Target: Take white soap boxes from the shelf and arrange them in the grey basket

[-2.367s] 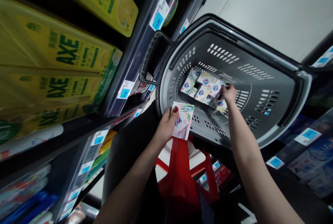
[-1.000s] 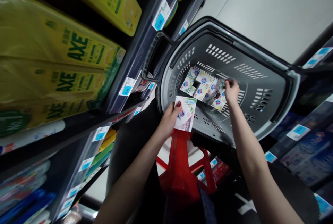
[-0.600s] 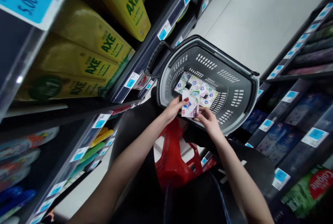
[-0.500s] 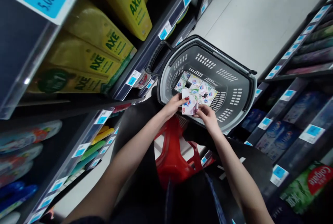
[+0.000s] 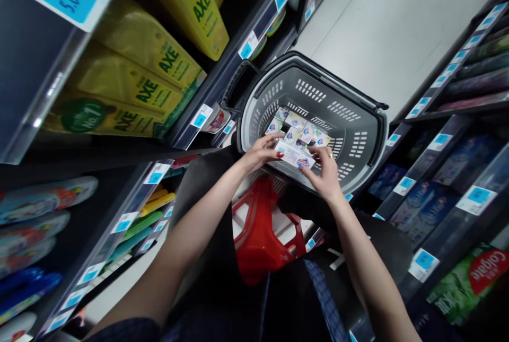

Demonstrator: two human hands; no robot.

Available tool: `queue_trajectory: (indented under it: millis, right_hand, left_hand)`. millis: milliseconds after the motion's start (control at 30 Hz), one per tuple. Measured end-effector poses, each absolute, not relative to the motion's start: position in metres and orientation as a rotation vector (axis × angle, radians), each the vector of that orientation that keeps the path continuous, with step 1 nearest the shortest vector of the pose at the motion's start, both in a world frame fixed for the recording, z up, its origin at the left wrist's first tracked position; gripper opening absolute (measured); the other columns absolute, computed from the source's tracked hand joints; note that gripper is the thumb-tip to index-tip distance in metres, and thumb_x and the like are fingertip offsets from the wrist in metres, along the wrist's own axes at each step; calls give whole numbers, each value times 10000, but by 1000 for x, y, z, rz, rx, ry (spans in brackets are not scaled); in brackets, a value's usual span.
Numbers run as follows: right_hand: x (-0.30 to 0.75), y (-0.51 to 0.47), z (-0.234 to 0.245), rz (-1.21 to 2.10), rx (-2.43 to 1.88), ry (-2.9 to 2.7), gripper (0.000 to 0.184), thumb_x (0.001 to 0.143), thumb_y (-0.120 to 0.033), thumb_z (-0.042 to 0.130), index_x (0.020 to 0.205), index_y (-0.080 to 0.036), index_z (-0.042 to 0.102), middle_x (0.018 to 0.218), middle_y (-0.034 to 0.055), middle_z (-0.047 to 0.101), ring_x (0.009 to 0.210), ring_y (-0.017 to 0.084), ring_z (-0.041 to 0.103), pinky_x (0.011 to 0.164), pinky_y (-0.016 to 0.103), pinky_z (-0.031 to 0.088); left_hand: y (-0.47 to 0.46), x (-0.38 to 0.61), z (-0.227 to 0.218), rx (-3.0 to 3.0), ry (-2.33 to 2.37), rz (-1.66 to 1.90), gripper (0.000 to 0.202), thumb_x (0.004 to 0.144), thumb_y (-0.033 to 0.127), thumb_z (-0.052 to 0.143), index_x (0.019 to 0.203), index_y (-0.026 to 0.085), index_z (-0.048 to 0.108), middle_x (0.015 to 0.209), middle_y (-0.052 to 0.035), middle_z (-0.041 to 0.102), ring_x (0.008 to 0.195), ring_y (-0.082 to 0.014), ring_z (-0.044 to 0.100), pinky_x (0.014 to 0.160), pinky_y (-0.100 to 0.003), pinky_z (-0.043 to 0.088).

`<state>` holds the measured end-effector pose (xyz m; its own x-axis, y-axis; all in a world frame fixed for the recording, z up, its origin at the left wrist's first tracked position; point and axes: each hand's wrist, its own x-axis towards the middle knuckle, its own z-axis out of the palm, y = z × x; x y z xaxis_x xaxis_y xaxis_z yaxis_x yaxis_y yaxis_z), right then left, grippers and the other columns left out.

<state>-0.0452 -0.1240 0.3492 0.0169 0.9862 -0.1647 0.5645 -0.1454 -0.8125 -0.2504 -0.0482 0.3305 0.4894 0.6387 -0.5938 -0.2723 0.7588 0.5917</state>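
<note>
A small white box with a blue and red logo (image 5: 294, 156) is held between my two hands over the near side of a grey shopping basket (image 5: 350, 87). My left hand (image 5: 260, 154) grips its left end, thumb on the near face. My right hand (image 5: 325, 169) closes round the right end, thumb at the lower corner. Beyond the held box, several similar small boxes (image 5: 308, 131) lie on the basket's floor. Their logos face up, and my fingers and the held box hide some of them.
Left shelves hold yellow AXE bottles (image 5: 159, 90) and price tags (image 5: 201, 116). Right shelves carry blue packs (image 5: 431, 217) and a green Colgate pack (image 5: 469, 278). A red plastic seat or frame (image 5: 260, 241) stands below the basket. Pale floor (image 5: 358, 24) runs along the aisle.
The held box has turned from its broad printed face to a long narrow side, lying more level. My right hand has shifted up round its right end; both hands still hold it.
</note>
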Motion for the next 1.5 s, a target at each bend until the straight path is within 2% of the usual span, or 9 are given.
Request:
queue_trajectory:
  millis: [133,267,600,833,1000,1100,1200,1267,1500]
  right_hand:
    - [-37,-120,346,1564,-1556,-1109,702,612,-653,755,1136,-236,542,1173,89,602,1046,262,596,915,406,512]
    - [-36,-120,349,1558,-1479,-1052,765,497,-532,871,1119,-251,526,1157,74,604,1099,261,579,909,373,519]
    - [-35,-120,353,1546,-1435,-1079,783,527,-493,874,1163,-271,475,1254,83,538,1085,234,586,892,355,538]
    - [-26,-123,346,1563,-1439,-1158,734,603,-485,845,1207,-274,487,1287,78,517,1112,232,572,912,344,514]
    - [-25,-121,344,1732,-1495,-916,623,663,-605,751,1121,-248,526,1104,71,613,956,241,621,791,388,558]
    - [-30,-121,347,1751,-1496,-860,561,624,-540,801,1020,-245,534,1005,54,622,884,243,628,695,394,579]
    - [-34,-123,349,1525,-1466,-1059,461,640,-441,823,974,-247,571,992,40,608,935,223,617,818,390,565]
    - [-34,-124,349,1401,-1460,-1229,396,687,-423,799,992,-249,614,1025,52,610,1003,224,602,912,397,531]
    - [-24,-122,350,1640,-1475,-1427,696,680,-578,766,1250,-232,566,1283,111,563,1180,291,557,974,437,493]
  left_hand:
    - [-49,-251,329,548,758,647,703,367,68,845,1042,154,669,1100,-71,663,1134,-246,566,996,-321,405]
    - [-50,-254,326,662,666,679,760,370,56,862,1088,202,662,1212,-78,634,1243,-265,508,1052,-339,361]
    - [-52,-255,324,729,659,640,785,408,74,879,1132,256,634,1188,-47,616,1222,-246,522,909,-273,440]
    - [-51,-254,322,756,658,618,772,427,101,884,1145,236,632,1231,-81,620,1265,-273,504,1009,-344,400]
    - [-50,-254,326,760,637,605,726,422,89,880,1096,219,646,1254,-99,616,1278,-291,496,1045,-384,383]
    - [-50,-257,334,645,599,565,867,446,134,879,1249,275,585,1288,-97,603,1247,-289,527,1015,-389,427]
    - [-50,-260,337,462,575,441,916,513,274,870,1349,311,497,1262,-105,615,1119,-297,611,923,-438,494]
    - [-49,-260,334,450,654,407,778,522,290,871,1240,246,577,1180,-112,647,1030,-271,645,880,-411,510]
    - [-49,-254,324,801,783,487,774,381,107,896,1102,148,616,1132,-127,661,1091,-271,617,979,-397,442]
